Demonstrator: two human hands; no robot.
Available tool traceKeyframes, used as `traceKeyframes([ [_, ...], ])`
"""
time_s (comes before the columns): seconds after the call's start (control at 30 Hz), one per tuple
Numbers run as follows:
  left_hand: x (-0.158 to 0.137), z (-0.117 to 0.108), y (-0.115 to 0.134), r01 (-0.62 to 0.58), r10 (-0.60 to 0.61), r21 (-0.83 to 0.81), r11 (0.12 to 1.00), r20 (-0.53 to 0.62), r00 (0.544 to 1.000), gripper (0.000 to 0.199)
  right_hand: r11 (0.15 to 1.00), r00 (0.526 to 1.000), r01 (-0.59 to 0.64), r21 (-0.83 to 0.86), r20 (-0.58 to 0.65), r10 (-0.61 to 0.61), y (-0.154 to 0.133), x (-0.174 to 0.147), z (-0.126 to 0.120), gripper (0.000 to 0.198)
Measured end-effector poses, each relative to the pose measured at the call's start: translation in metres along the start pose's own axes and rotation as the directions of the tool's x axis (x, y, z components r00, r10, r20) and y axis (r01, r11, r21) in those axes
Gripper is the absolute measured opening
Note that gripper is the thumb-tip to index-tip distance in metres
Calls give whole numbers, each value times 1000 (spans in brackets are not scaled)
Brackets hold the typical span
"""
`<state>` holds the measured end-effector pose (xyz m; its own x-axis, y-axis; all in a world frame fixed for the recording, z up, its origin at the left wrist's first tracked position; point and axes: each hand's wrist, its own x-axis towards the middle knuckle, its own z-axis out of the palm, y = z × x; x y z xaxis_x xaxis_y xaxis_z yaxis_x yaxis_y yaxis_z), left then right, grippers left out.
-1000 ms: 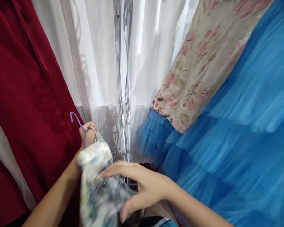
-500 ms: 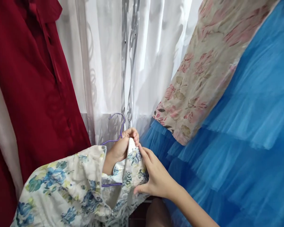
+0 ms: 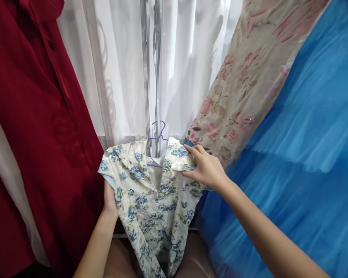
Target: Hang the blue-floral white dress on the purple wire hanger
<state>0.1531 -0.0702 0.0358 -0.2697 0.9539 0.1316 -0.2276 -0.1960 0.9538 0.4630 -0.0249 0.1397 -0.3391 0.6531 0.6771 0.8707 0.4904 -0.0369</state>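
Note:
A white dress [image 3: 143, 208] with blue and green flowers hangs in front of me, its V-shaped neck opening at the top. Inside its shoulders sits a purple hanger [image 3: 162, 131], whose hook sticks up above the neckline. My right hand [image 3: 204, 164] pinches the cloth of the right shoulder between thumb and fingers. At the left armhole, my left hand [image 3: 110, 199] holds the side of the dress; its fingers are hidden by the sleeve. The lower end of the dress runs out of view.
Dark red clothing [image 3: 43, 127] hangs on the left. To the right are a beige dress with pink flowers [image 3: 240, 92] and a blue tiered tulle dress [image 3: 295, 154]. Behind stand white curtains [image 3: 121, 77] and metal bars [image 3: 146, 69]. My legs [image 3: 193, 256] are below.
My left hand has come out of the neck opening and moved to the left armhole. The dress now faces me more squarely, spread wider, and my right hand has moved up and right.

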Motion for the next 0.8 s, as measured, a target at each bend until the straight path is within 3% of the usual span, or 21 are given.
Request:
traceKeyframes([
  [0.07, -7, -13, -23, 99, -114, -152, 983, -90, 989, 102, 999, 999, 36, 9, 1, -36, -2, -1, 4, 89],
  [0.1, -11, -15, -33, 133, -158, -192, 972, -121, 980, 99, 999, 999, 48, 15, -2, -48, -3, -4, 6, 89],
  [0.23, -29, -10, -57, 122, -145, -142, 982, -173, 974, 67, 996, 996, 82, 38, 20, -82, 2, -17, 13, 93],
  [0.33, -36, -3, -59, 69, -92, -144, 987, -160, 983, 57, 991, 993, 110, 78, 43, -114, 9, -16, 15, 94],
  [0.57, -43, 3, -45, 68, -80, -83, 994, -158, 984, 48, 985, 991, 131, 108, 0, -132, 26, 7, 3, 86],
  [0.7, -45, 4, -55, 77, -84, -37, 996, -235, 968, 44, 953, 982, 169, 251, 45, -186, 22, -7, 4, 83],
  [0.8, -42, -3, -69, 117, -126, -51, 992, -242, 962, 41, 960, 987, 128, 250, 67, -149, 14, -25, 18, 90],
])
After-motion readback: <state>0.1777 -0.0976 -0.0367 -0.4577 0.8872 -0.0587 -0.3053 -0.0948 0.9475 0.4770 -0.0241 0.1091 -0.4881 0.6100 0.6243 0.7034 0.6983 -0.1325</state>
